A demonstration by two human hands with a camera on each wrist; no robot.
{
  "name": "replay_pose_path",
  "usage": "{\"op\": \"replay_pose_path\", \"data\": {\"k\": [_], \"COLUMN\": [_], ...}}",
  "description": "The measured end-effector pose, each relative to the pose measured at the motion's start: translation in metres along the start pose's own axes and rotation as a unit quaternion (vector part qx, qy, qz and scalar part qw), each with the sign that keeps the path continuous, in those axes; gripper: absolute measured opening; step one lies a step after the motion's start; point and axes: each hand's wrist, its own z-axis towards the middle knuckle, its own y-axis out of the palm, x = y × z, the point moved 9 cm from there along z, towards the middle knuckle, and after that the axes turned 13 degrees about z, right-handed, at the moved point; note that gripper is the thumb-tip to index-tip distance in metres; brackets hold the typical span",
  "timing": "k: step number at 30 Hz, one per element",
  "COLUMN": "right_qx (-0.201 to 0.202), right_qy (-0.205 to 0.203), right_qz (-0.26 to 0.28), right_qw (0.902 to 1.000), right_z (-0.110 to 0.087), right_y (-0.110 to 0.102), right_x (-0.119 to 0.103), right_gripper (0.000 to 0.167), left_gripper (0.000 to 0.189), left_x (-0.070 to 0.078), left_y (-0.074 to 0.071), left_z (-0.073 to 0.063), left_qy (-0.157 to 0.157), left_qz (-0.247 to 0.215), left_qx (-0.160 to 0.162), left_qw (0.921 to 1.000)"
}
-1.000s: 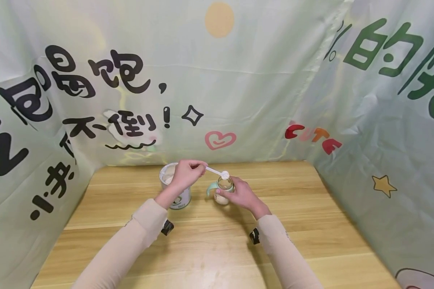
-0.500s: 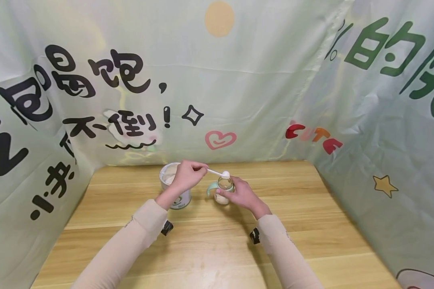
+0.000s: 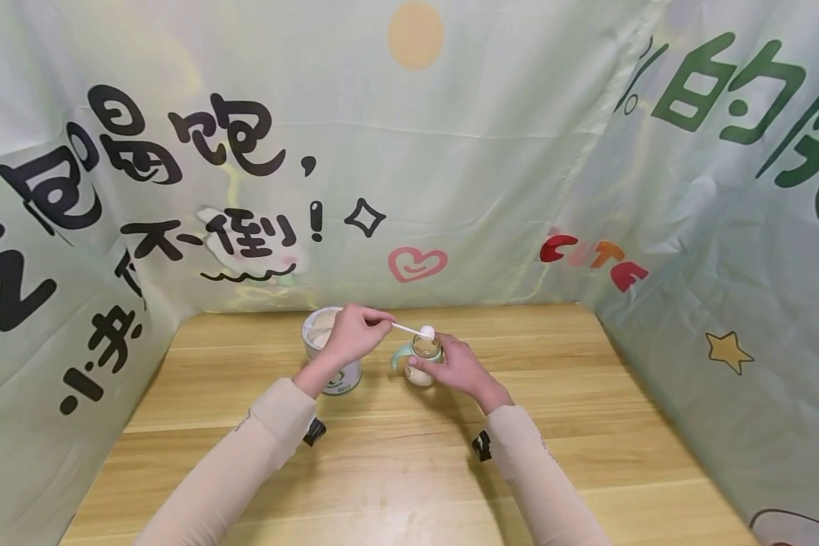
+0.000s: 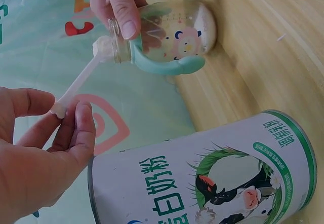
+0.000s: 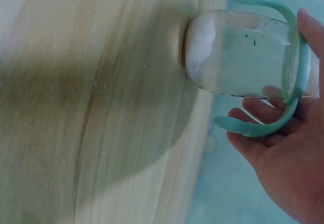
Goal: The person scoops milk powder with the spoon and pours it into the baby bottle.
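Observation:
My left hand (image 3: pixel 353 334) pinches the handle of a white measuring scoop (image 4: pixel 80 86) between thumb and fingers. The scoop's bowl (image 3: pixel 427 332) sits at the mouth of a clear baby bottle (image 4: pixel 169 34). Whether any powder is falling from it, I cannot tell. My right hand (image 3: pixel 460 367) grips the bottle around its neck, thumb toward me. Pale green handles (image 5: pixel 298 72) stick out from the bottle, and whitish powder (image 5: pixel 201 44) lies in its bottom. Upright, the bottle stands on the table. Beside my left wrist is an open milk powder can (image 4: pixel 202 178), partly covered by that hand.
A wooden table (image 3: pixel 396 462) carries everything. Printed cloth walls (image 3: pixel 491 174) rise behind it and on both sides. A few white specks of powder (image 5: pixel 104 88) lie on the wood near the bottle. Small black devices (image 3: pixel 315 431) hang under both wrists.
The scoop has turned slightly over the bottle's mouth, so its bowl shows more of its rounded white side. Both hands stay nearly in place, and the right hand keeps its grip.

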Motion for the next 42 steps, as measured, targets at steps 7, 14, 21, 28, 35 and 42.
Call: {"op": "replay_pose_path", "data": {"k": [7, 14, 21, 28, 35, 42], "right_qx": [-0.003, -0.005, -0.005, -0.005, -0.005, -0.002], "right_qy": [0.0, 0.005, 0.007, 0.005, 0.004, -0.001], "right_qz": [0.002, 0.0, 0.002, 0.001, 0.002, 0.001], "right_qw": [1.0, 1.0, 1.0, 1.0, 1.0, 1.0], "right_z": [-0.001, -0.001, -0.002, -0.001, -0.001, -0.001], "right_y": [0.0, 0.0, -0.001, 0.0, -0.001, -0.002], "right_x": [-0.002, -0.002, -0.003, -0.003, -0.002, -0.002], "right_gripper": [0.051, 0.061, 0.054, 0.051, 0.058, 0.057], "left_gripper": [0.02, 0.02, 0.021, 0.02, 0.022, 0.023], "left_x": [0.003, 0.002, 0.003, 0.008, 0.013, 0.019], "left_y": [-0.001, -0.001, -0.001, -0.001, 0.002, 0.004], "left_z": [-0.001, 0.0, -0.002, -0.002, -0.002, -0.002], "left_qy": [0.01, 0.011, 0.016, 0.04, 0.079, 0.114], "left_qz": [-0.001, 0.0, 0.006, 0.014, 0.059, 0.115], "left_qx": [-0.003, -0.003, -0.009, -0.01, -0.006, 0.005], "left_qw": [0.9999, 0.9999, 0.9998, 0.999, 0.9952, 0.9868]}}
